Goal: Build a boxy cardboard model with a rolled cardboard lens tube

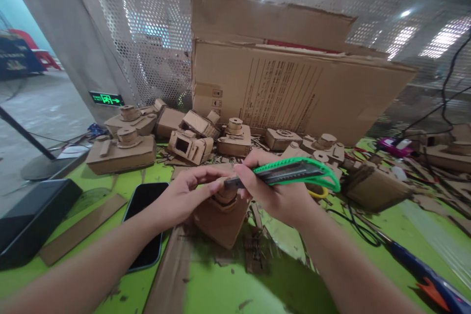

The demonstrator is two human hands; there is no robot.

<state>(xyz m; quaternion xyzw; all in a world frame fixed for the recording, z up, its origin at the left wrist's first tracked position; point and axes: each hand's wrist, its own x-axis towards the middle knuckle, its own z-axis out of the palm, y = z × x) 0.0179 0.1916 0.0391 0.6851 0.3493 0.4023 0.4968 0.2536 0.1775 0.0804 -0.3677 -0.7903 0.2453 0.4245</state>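
A green utility knife [294, 171] lies in the grip of my right hand [272, 191], its dark tip pointing left toward my left fingertips. My left hand [191, 191] has its thumb and fingers closed on the round top of a cardboard camera model [221, 223], which sits at the middle of the table. The knife's tip is right at that round part; whether the blade touches it is hidden by my fingers. Under and beside the model runs a long cardboard strip [169, 270].
Several cardboard camera models [123, 152] line the back, before a large cardboard box [279, 88]. A phone [145, 225] and a black box [35, 221] lie left. A blue-handled soldering iron [423, 270] rests right, near cables. Cardboard scraps litter the green table [221, 294].
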